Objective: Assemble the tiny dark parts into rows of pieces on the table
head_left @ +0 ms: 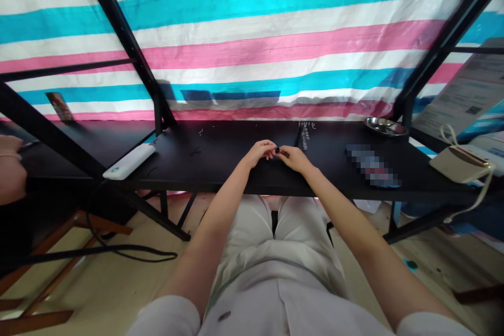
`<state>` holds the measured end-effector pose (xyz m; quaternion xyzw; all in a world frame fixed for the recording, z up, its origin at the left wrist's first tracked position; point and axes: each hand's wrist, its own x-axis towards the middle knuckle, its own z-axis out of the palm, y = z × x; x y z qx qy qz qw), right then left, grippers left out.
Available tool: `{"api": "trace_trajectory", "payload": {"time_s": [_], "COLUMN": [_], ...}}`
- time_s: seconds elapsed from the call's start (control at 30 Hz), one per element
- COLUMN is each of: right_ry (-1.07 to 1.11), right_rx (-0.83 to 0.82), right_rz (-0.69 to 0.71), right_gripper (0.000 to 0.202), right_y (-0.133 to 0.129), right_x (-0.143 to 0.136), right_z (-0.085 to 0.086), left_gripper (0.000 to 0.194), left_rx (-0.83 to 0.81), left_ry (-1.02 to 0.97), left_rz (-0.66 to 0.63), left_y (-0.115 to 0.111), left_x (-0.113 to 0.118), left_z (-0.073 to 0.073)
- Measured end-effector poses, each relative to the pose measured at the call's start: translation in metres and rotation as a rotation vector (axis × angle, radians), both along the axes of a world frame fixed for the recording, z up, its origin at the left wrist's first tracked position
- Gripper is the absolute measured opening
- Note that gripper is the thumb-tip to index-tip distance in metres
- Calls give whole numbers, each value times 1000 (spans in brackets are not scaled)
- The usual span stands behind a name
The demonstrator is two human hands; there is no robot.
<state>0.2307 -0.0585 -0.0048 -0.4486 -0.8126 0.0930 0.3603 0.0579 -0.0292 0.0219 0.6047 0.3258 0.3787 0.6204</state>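
Note:
Close together above the front half of the black table (228,163), my two hands meet at a small dark object (277,150). My left hand (260,152) has its fingers bent towards it from the left. From the right, my right hand (293,158) pinches the same object between thumb and fingers. Its exact shape is too small to tell. Just behind my right hand lie a thin black strip (299,134) and a row of small clear pieces (304,137), with thin white bits at their far end.
A white power bank-like box (129,161) lies at the left, a metal dish (385,126) at the back right, a blurred packet (372,166) nearer. A beige bag (460,163) sits far right. Black frame posts flank the table. Another person's arm (11,168) shows far left.

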Motion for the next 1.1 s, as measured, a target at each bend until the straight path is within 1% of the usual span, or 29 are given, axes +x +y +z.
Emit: {"api": "trace_trajectory", "payload": {"time_s": [0.07,0.13,0.2,0.3,0.4,0.47,0.7,0.93,1.1], "right_ry": [-15,-45,-70,-82,-87,-88,-113,-151,-153], "right_rx": [-10,-11,-15,-64,-160,-207,-290,-333,-331], "right_rz": [-19,-85,-201,-420,-606,-673,-765,-759,-769], "right_gripper": [17,18,18,18,19,21,25,25,27], "right_y": [-2,-3,-3,-2,-2,-2,-1,1,2], "right_x": [-1,0,3,10,16,18,19,20,18], "right_z": [2,4,6,8,9,10,13,12,11], "left_gripper": [12,10,8,8,8,7,8,8,8], "left_rx": [2,14,38,70,77,82,94,112,118], "left_ry": [0,0,-6,-28,-46,-50,-35,-4,-2], "left_rz": [27,101,221,391,462,474,461,451,449], "left_y": [-1,0,2,5,7,7,6,8,8], "left_x": [1,1,1,-1,-3,-3,-2,-2,-1], "left_z": [0,1,1,1,2,2,2,0,-1]}}
